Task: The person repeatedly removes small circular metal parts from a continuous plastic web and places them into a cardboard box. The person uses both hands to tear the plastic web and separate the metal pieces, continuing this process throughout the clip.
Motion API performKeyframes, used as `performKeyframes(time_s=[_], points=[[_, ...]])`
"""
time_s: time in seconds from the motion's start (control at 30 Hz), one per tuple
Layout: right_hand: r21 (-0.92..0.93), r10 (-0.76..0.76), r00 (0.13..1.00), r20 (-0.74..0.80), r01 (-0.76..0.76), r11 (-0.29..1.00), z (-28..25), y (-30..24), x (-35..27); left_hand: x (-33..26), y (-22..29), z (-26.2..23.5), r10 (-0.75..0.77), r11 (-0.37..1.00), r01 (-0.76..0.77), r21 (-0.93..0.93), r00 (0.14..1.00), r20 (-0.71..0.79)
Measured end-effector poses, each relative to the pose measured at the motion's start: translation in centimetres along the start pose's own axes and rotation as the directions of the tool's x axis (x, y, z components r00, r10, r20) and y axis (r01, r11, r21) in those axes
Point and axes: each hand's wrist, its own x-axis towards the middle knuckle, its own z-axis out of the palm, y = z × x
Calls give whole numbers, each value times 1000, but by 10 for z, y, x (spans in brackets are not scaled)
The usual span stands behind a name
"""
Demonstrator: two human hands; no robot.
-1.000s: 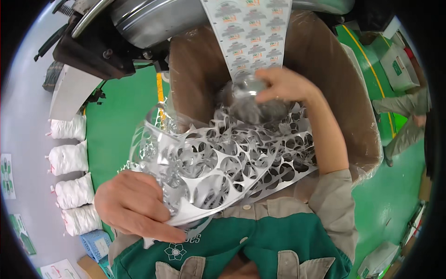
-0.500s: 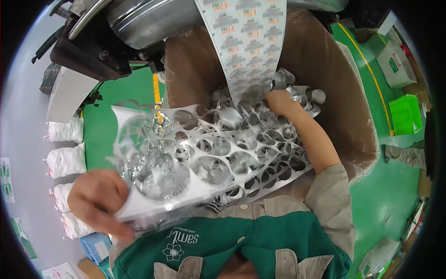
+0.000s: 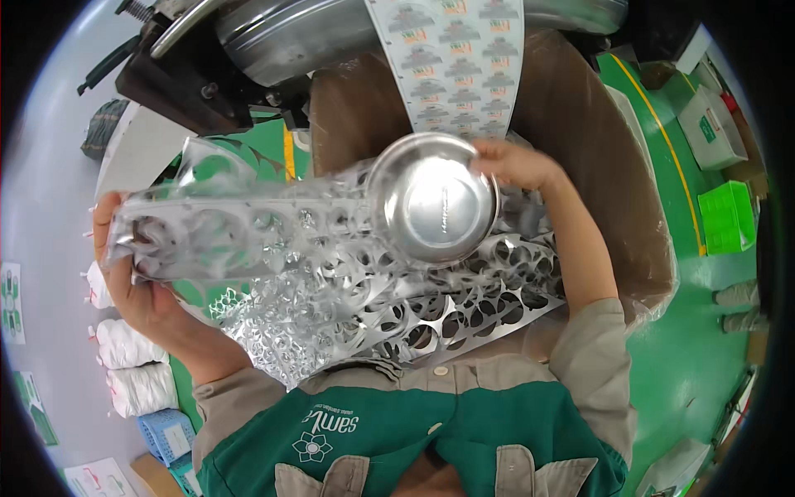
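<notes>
perforated foil [image 3: 224, 232], gripped in the left hand [image 3: 128, 277], overhangs the left edge of a box [image 3: 617, 195]; the right hand [image 3: 520, 166] grips a metal bowl [image 3: 435, 203].

The bowl [image 3: 435, 203] and printed strip [image 3: 457, 70] block the brown box [image 3: 617, 166] centrally, but its right side seems open.

The head view comes from a wide fisheye camera worn on the person's head and faces steeply downward. The shirt [image 3: 505, 414] occupies the near edge; the metal roller [image 3: 302, 41] occupies the far edge. The left hand [image 3: 137, 286] and right hand [image 3: 520, 164] appear at close range. Straight edges bend toward the dark rim.
</notes>
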Motion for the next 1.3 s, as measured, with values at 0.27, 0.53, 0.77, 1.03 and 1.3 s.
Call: performKeyframes(time_s=[0.27,0.53,0.77,1.03,1.3], points=[[-907,263,897,-354,-399,137,-32,150,7,1,-37,-225,-428,230,180,956,901,-67],[-902,209,957,-200,-263,343,-16,112,7,-3,-35,-53,-373,630,-237,740,744,555],[-725,-115,990,-80,21,688,-18,-32,-12,-20,-149,54,-347,325,-753,572,468,813],[764,-560,775,-292,541,351,-17,-47,-38,3,-135,62,-580,794,330,511,665,471],[-822,87,899,-428,-428,375,-13,134,10,15,-151,25,-761,647,635,423,577,298]])
